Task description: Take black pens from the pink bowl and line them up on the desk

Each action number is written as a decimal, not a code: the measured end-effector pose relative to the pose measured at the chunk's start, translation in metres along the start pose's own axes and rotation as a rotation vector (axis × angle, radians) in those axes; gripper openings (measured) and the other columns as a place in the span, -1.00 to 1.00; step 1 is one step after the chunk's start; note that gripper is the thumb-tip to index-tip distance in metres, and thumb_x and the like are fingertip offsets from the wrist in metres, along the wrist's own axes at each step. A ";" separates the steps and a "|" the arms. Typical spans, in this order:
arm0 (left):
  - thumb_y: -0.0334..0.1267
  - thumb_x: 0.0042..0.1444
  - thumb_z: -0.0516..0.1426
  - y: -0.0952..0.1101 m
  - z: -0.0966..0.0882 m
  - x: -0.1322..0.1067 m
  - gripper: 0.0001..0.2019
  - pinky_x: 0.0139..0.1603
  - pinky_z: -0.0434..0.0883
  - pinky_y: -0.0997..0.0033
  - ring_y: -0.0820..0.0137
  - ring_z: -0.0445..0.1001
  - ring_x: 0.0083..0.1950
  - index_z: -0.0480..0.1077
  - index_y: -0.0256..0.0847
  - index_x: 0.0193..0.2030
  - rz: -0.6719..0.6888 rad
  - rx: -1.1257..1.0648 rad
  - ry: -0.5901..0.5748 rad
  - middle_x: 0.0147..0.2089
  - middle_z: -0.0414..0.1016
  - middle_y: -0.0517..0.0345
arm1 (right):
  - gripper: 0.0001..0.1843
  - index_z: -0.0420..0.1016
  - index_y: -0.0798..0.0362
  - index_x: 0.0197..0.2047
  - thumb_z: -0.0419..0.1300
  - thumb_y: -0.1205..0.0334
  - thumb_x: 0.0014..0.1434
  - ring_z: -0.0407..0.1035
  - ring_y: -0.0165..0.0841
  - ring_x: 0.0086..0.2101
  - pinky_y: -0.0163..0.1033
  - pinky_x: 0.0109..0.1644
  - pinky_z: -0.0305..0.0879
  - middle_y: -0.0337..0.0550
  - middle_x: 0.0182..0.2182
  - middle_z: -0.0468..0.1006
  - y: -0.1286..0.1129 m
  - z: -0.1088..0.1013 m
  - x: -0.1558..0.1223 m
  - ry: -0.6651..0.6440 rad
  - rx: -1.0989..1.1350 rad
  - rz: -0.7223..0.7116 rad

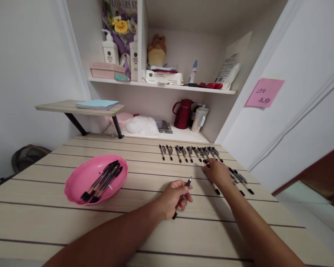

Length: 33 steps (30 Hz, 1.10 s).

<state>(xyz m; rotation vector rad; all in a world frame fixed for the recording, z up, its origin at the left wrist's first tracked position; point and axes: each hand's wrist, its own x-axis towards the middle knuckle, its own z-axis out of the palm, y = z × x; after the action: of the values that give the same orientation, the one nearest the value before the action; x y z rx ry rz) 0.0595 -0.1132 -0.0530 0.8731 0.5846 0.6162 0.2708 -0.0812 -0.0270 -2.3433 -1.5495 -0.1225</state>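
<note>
Head view, just the one to log

See left hand (172,197) at lower centre of frame, fingers and thumb curled closed around one held pen (188,183), tip angled up and right, black end poking out below

See right hand (217,173) right of centre, palm down, fingers bent and bunched low, at the upper end of a loose pen (214,187); impossible to say whether pinching it or only touching, fingertips partly hidden

Note row of pens (189,154) right of centre, just beyond right hand, spaced at its left end, crowded toward its right; more pens at right (245,183), just beside right forearm (247,217); dark pens (105,181) bunched inside pink bowl (82,176), left of frame; all on slatted tabletop (161,243)

To do this handling well: grip by mid-barrel, never by tip; lift wrist a bit, likely to brush neighbours otherwise; set down gently, round barrels probably prone to roll; leave a gap between pens for fingers; hold left tip clear of palm and tabletop, could mark either
</note>
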 end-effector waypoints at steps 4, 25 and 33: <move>-0.18 -0.06 0.11 -0.002 -0.001 0.001 -0.76 -0.68 -0.17 0.58 0.68 0.03 -0.74 0.25 -0.24 -0.27 0.001 -0.007 -0.007 -0.58 0.33 0.25 | -0.71 0.45 0.10 -0.14 0.09 0.23 0.07 0.41 -0.25 -0.23 -0.27 -0.24 0.19 0.07 -0.24 0.51 -0.010 0.017 -0.006 -0.076 -0.140 -0.078; -0.19 -0.07 0.11 0.000 0.000 0.001 -0.79 -0.68 -0.14 0.57 0.66 0.07 -0.74 0.25 -0.25 -0.33 -0.005 -0.027 0.015 -0.57 0.35 0.23 | -0.63 0.46 0.12 -0.31 0.09 -0.01 0.00 0.28 -0.41 -0.61 -0.31 -0.53 0.14 -0.11 -0.49 0.52 -0.001 -0.019 -0.011 0.217 0.905 0.263; -0.14 -0.10 0.16 -0.001 0.001 0.002 -0.75 -0.67 -0.06 0.57 0.65 0.12 -0.71 0.23 -0.24 -0.36 0.047 -0.087 0.068 -0.57 0.32 0.29 | -0.58 0.35 0.10 -0.56 0.21 -0.13 -0.12 0.19 -0.49 -0.62 -0.35 -0.51 0.12 -0.31 -0.68 0.33 -0.061 0.010 -0.062 -0.262 1.202 0.086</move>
<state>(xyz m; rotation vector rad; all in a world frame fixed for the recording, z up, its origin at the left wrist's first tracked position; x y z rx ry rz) 0.0625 -0.1129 -0.0539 0.7880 0.5958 0.7108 0.1892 -0.1112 -0.0379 -1.4445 -1.0844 0.9041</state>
